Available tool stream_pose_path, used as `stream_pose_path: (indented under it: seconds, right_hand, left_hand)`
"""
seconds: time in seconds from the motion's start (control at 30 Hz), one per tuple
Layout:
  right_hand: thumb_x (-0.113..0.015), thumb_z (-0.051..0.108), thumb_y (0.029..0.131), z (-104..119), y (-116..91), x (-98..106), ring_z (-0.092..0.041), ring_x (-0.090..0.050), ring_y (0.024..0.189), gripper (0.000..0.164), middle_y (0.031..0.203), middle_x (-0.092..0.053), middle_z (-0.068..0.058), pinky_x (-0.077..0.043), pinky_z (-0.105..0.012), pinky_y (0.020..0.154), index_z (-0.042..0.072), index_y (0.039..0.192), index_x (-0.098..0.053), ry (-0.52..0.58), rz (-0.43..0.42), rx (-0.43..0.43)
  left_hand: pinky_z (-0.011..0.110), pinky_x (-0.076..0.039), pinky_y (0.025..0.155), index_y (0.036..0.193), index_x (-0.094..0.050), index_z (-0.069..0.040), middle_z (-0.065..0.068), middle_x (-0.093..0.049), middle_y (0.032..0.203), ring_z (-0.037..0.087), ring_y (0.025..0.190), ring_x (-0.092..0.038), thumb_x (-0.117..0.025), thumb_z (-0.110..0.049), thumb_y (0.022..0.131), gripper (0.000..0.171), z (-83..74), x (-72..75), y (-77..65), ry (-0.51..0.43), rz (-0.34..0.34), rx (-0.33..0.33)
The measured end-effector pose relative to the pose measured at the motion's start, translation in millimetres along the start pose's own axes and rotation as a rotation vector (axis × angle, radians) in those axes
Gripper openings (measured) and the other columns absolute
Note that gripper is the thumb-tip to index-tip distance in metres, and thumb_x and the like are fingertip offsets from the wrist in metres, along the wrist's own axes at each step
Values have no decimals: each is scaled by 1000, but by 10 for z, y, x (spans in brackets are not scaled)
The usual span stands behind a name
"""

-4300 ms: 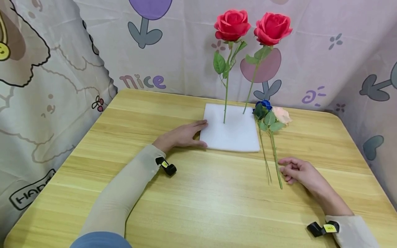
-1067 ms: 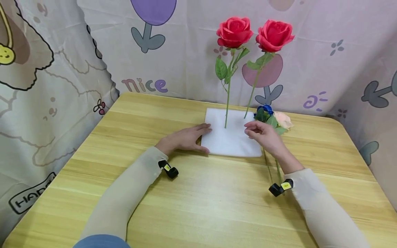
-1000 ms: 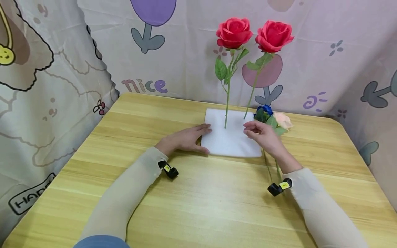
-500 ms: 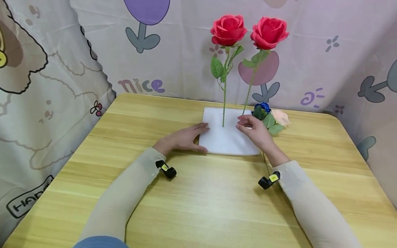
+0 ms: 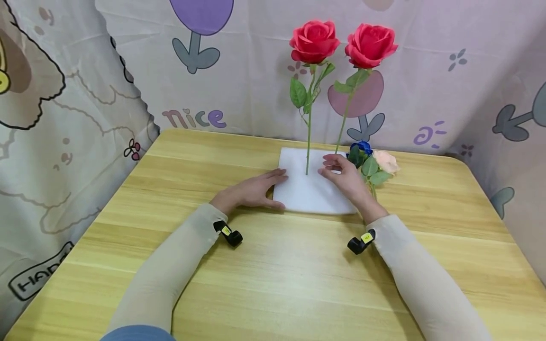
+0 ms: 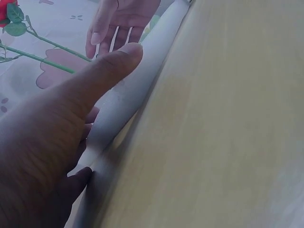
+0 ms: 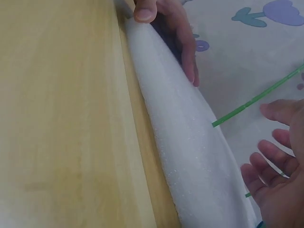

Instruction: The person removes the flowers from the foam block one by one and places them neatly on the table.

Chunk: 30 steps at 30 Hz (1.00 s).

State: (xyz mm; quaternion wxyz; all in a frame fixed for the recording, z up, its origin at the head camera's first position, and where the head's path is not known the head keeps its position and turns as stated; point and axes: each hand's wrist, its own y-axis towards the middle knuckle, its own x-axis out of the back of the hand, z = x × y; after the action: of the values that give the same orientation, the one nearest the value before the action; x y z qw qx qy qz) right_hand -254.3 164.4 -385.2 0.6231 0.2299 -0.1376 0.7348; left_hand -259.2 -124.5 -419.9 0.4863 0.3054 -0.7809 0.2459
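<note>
A white foam board [image 5: 311,196] lies on the table, with two red roses standing in it. The left rose [image 5: 314,42] is nearly upright; the other rose [image 5: 370,46] leans right. My left hand [image 5: 254,189] rests at the board's left edge, fingers and thumb spread. Over the board's right part, my right hand [image 5: 346,179] hovers with loosely bent fingers that hold nothing. In the right wrist view, that hand [image 7: 285,166] is beside the green stem [image 7: 259,97] of a rose. The right rose's stem base is hidden behind the hand in the head view.
On the table right of the board lie a blue flower [image 5: 362,148] and a pale pink rose [image 5: 386,162], their stems mostly hidden by my right arm. A patterned curtain [image 5: 256,71] hangs behind the wooden table [image 5: 298,279].
My right hand has moved from beside the lying flowers' stems up and left over the foam board, drifting further left lately. My left hand stays at the board's edge; both red roses still stand.
</note>
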Motion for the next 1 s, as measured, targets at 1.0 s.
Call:
stream_pose_path:
  seconds: [1.0]
  right_hand:
    - [-75, 21, 89, -51, 328, -404, -26, -55, 118, 60, 127, -58, -14, -45, -35, 101, 6, 141, -50, 90, -75, -8]
  left_hand:
    - [37, -20, 117, 157, -25, -18, -2, -9, 164, 16, 148, -11, -55, -80, 77, 105, -23, 3, -15, -5, 4, 19]
